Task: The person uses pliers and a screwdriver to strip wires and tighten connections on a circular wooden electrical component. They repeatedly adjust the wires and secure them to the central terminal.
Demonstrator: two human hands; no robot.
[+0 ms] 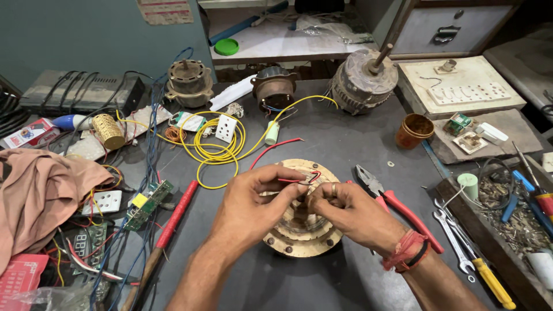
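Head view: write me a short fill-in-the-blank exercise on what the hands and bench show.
1. Both hands, the left hand and the right hand, pinch a thin ____ wire between them.
2. Below the hands lies a round motor part on the ____ table.
3. The pliers with red handles lie to the ____ of the hands.
4. The coil of loose cable behind the hands is ____.

Missing words: red; grey; right; yellow

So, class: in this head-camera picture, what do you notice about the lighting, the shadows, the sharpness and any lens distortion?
Head view: soft, even light, only faint shadows under the left hand and right hand; the red wire they pinch and the round motor part are sharp; slight sheen on the dark table; wide-angle stretching towards the edges.
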